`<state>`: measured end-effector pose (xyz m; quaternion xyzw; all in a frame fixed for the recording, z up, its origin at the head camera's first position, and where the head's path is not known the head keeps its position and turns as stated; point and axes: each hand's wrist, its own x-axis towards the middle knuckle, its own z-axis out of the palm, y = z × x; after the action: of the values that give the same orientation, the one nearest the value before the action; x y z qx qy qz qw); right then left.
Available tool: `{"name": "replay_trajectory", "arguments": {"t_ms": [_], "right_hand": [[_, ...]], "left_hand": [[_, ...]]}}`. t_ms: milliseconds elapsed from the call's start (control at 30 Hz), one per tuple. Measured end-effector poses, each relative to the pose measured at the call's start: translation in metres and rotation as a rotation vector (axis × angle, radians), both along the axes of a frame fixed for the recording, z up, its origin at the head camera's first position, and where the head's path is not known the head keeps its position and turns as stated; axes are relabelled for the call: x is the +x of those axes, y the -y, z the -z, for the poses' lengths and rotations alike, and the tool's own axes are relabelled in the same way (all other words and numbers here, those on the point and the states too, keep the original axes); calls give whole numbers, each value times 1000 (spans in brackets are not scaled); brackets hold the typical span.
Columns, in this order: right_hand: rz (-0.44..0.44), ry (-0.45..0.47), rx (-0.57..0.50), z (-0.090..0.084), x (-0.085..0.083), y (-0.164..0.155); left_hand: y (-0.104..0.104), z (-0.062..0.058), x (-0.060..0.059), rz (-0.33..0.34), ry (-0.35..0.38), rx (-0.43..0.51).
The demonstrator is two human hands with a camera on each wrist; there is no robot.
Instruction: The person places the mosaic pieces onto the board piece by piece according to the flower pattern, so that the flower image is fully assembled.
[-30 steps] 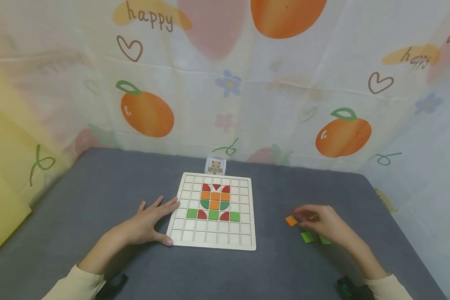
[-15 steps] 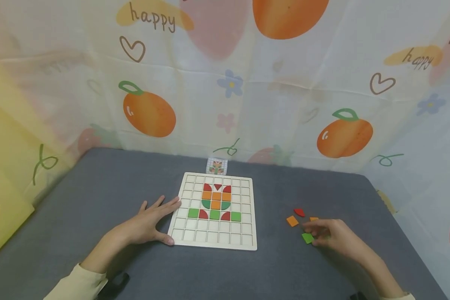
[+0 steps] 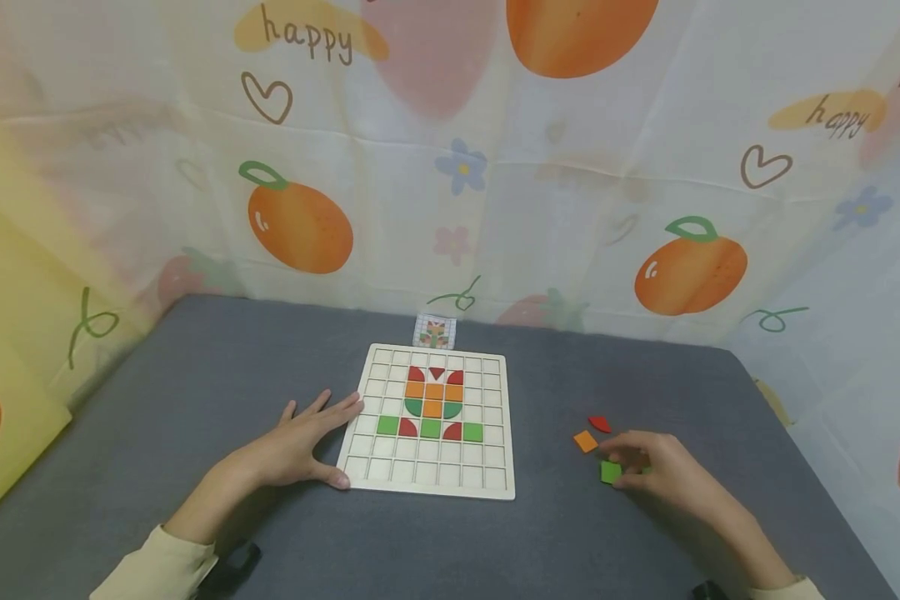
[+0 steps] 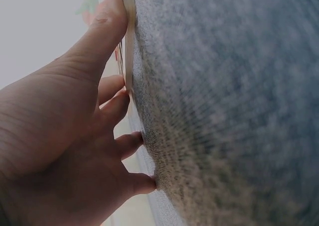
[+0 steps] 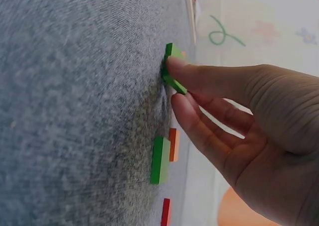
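Note:
A cream grid board [image 3: 426, 479] lies on the table with red, orange and green tiles set in a flower-like pattern. My left hand [image 3: 296, 450] rests at its left edge, fingers spread, thumb at the near left corner. In the left wrist view, the thumb and a fingertip of the left hand [image 4: 65, 116] touch the board's side [image 4: 130, 42]; other fingertips touch the cloth. To the board's right, my right hand [image 3: 663, 462] pinches a green square tile [image 3: 611, 472]. The right wrist view shows that green tile [image 5: 174, 79] tilted, with the thumb on it.
An orange tile [image 3: 585, 442] and a red curved tile [image 3: 599, 424] lie just beyond the right hand. Another green tile [image 5: 160, 160] and an orange one [image 5: 173, 145] lie under that hand. A small pattern card [image 3: 434, 332] sits behind the board, before a printed cloth backdrop [image 3: 547, 200].
My right hand has drawn back from the red tile to the green tile and pinched it, turning it slightly. The left hand has stayed at the board.

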<state>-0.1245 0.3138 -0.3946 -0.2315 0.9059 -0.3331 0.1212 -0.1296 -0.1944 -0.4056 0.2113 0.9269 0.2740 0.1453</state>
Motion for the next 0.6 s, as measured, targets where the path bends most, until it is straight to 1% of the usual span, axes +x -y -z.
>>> {"name": "replay_trajectory", "arguments": {"t_ms": [267,400,600], "right_hand": [[12,-59,-8,-2,-2,10],[-11,-106,-6,-2,-5,17],[-55,-108,-8,-2,-12,28]], "left_hand": [[-1,-1,0,-1,2,6],[-1,0,0,0,3,9],[0,-1,2,-2,6,14]]}}
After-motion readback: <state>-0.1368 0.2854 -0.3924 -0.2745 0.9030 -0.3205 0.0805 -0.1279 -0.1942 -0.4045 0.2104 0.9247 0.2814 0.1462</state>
